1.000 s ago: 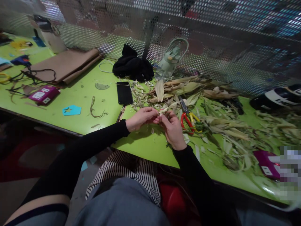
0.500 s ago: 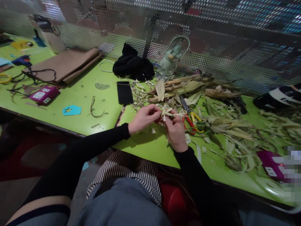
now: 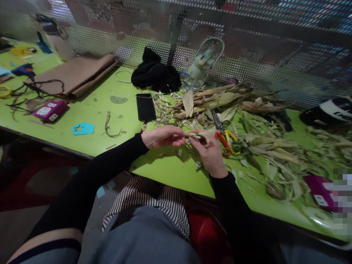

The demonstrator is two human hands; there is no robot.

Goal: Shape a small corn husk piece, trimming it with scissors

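My left hand (image 3: 162, 136) and my right hand (image 3: 209, 150) meet just above the green table (image 3: 170, 172), near its front edge. Both pinch a small bundle of dried corn husk strips (image 3: 194, 135) held between their fingertips. The fingers of each hand are closed on it. Right behind my right hand lie scissors (image 3: 225, 137) with red and yellow handles. A large heap of corn husks (image 3: 220, 101) spreads behind and to the right of my hands.
A black phone (image 3: 145, 106) lies left of the husk heap, with a black cloth (image 3: 155, 76) and a pale green bottle (image 3: 202, 64) behind it. Farther left are a blue paper shape (image 3: 83, 128), a magenta box (image 3: 50, 109) and brown paper (image 3: 74, 73). A perforated metal screen (image 3: 247, 44) backs the table.
My hands stayed together on the husk bundle and lowered slightly, the left wrist turning flatter. The view drifted a little.
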